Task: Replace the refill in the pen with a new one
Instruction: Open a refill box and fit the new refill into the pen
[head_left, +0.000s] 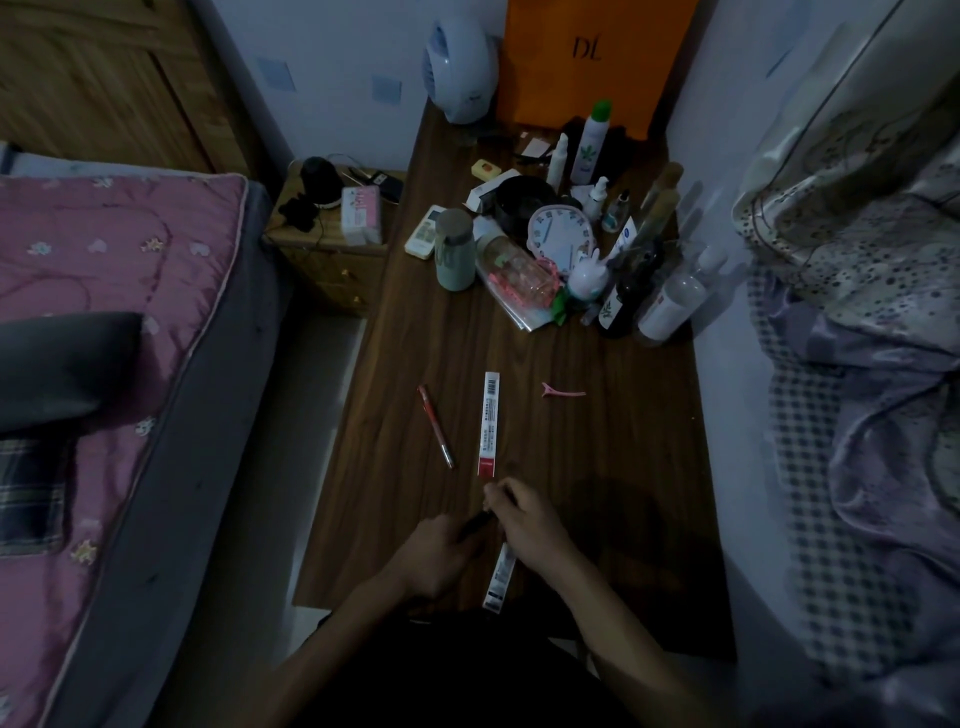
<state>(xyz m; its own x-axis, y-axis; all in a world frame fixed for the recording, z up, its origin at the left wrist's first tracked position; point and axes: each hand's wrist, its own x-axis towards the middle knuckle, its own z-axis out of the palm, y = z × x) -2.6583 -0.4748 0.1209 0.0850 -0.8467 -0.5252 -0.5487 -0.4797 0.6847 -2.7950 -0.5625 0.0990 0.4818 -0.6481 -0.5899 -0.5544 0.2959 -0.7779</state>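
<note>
Both hands meet over the near part of the wooden table (597, 467). My left hand (431, 558) is closed around a dark pen (475, 524), and my right hand (522, 522) grips the pen's other end with its fingertips. A red pen (435, 426) lies on the table ahead to the left. Beside it lies a long white and red refill packet (489, 423). A second white packet (500, 579) lies under my right wrist near the table's front edge. What my right fingertips pinch is too dark to make out.
A pink hair clip (563, 391) lies right of the refill packet. Bottles, a clock (561, 231), a cup (454, 249) and an orange bag (592, 57) crowd the far end. A bed (104, 364) runs along the left, bedding (883, 364) on the right.
</note>
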